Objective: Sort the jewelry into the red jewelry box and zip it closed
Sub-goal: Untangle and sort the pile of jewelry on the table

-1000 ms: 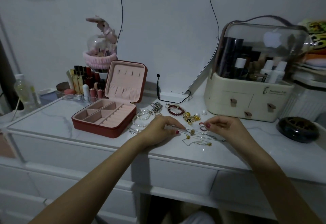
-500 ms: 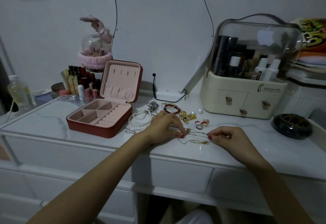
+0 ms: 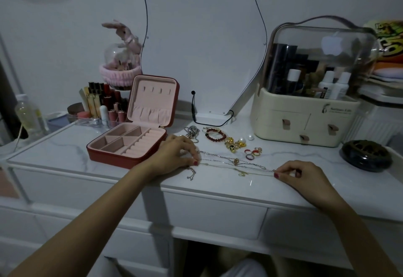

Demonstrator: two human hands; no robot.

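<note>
A thin silver chain necklace (image 3: 231,160) is pinched taut between the left hand (image 3: 174,157) and right hand (image 3: 298,174) on the white marble worktop (image 3: 327,189). The open red jewelry box (image 3: 128,143), left, is judged its next destination, calling for a tangle-free lift.

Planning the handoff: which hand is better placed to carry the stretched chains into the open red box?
Left hand, probably: it pinches the thin chain necklaces right beside the red jewelry box; right hand holds their far end.
</note>
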